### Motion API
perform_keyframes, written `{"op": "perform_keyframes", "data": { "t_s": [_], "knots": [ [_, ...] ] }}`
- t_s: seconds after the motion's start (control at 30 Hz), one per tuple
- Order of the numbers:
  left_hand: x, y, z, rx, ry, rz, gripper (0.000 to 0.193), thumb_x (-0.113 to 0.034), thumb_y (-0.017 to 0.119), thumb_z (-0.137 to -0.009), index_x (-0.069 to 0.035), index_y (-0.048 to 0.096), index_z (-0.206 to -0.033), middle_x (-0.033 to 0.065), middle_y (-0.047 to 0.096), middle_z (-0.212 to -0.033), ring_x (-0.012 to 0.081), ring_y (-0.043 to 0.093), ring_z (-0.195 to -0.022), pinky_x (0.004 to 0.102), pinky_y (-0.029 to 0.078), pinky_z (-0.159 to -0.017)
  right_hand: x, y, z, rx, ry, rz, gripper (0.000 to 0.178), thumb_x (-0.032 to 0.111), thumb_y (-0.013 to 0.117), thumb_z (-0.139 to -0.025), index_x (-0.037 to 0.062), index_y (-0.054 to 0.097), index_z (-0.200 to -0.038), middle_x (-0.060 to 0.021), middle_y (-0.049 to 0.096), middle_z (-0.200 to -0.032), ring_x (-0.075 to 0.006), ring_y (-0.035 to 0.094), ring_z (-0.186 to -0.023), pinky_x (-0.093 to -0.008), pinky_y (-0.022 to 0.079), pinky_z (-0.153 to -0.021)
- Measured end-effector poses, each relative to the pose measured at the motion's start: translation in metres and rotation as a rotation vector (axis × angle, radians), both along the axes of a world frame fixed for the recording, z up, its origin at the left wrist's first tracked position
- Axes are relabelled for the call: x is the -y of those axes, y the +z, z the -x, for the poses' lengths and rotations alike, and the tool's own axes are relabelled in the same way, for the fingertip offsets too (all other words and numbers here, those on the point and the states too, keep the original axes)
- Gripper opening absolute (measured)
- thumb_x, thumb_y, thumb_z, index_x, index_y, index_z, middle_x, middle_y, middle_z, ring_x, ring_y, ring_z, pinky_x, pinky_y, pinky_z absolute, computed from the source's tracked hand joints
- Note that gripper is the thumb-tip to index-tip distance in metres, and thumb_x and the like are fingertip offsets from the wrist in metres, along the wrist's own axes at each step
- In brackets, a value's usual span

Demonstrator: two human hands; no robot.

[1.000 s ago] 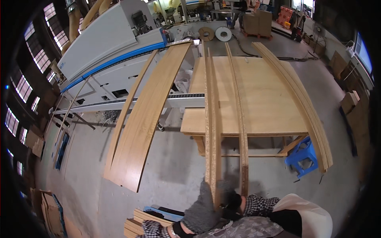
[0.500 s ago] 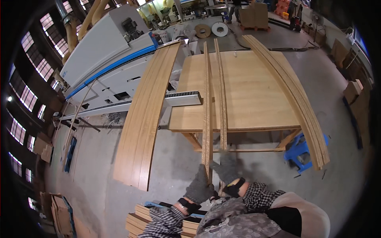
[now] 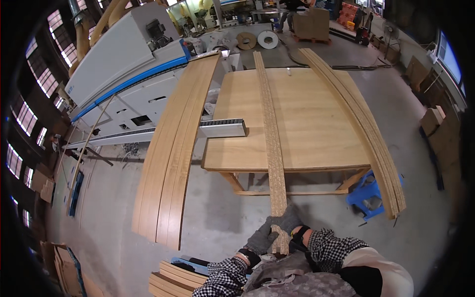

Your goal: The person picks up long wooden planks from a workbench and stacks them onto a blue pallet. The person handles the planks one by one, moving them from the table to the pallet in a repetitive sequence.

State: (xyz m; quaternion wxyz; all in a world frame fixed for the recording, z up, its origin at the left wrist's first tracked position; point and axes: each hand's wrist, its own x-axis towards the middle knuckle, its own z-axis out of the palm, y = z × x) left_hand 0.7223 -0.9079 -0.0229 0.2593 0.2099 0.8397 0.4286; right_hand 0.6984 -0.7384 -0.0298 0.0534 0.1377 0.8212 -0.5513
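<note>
Cardboard boxes [image 3: 311, 24], left hand [image 3: 260, 239], right hand [image 3: 288, 221], gripping strips [image 3: 269, 119]

Strips [image 3: 270, 123] lie across the table [image 3: 316, 123], right of machinery [image 3: 114, 54]

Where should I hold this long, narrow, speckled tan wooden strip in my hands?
Probably the near end of the strip, from your side, grey-gloved left hand and right hand on opposite long edges: it looks narrow enough to wrap, and that end juts past the near edge of the pale wooden table.
</note>
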Motion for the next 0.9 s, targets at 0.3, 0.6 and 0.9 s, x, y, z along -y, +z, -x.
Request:
{"op": "perform_keyframes", "data": {
  "t_s": [0.3,0.6,0.9],
  "knots": [
    [0.097,-0.003,-0.017,0.467,0.678,-0.572,0.062,-0.018,0.067,-0.084,-0.003,0.040,-0.138,0.0125,0.048,-0.134,0.0242,0.046,-0.123,0.0341,0.035,-0.105,0.000,0.028,0.012,0.218,0.132,0.016,0.080,0.028,0.085,-0.062,-0.0026,0.041,-0.122,-0.0170,0.060,-0.109,-0.0260,0.059,-0.100,-0.0366,0.049,-0.086],
    [0.271,0.039,-0.034,0.173,1.539,-1.323,0.032,-0.018,0.061,-0.088,-0.001,0.050,-0.113,0.0164,0.059,-0.108,0.0292,0.062,-0.099,0.0466,0.057,-0.082,0.149,0.117,0.035,-0.165,0.864,-0.213,0.075,0.023,0.079,-0.074,-0.0030,0.040,-0.132,-0.0198,0.055,-0.119,-0.0285,0.058,-0.106,-0.0354,0.051,-0.086],
    [0.297,0.058,-0.030,0.314,1.360,-1.279,0.046,-0.033,0.053,-0.093,0.001,0.050,-0.125,0.0156,0.061,-0.113,0.0240,0.063,-0.099,0.0330,0.055,-0.078,0.291,0.101,0.052,0.020,0.361,0.480,0.055,0.028,0.075,-0.074,-0.0033,0.054,-0.115,-0.0179,0.065,-0.098,-0.0286,0.065,-0.089,-0.0352,0.052,-0.077]
  ]
}}
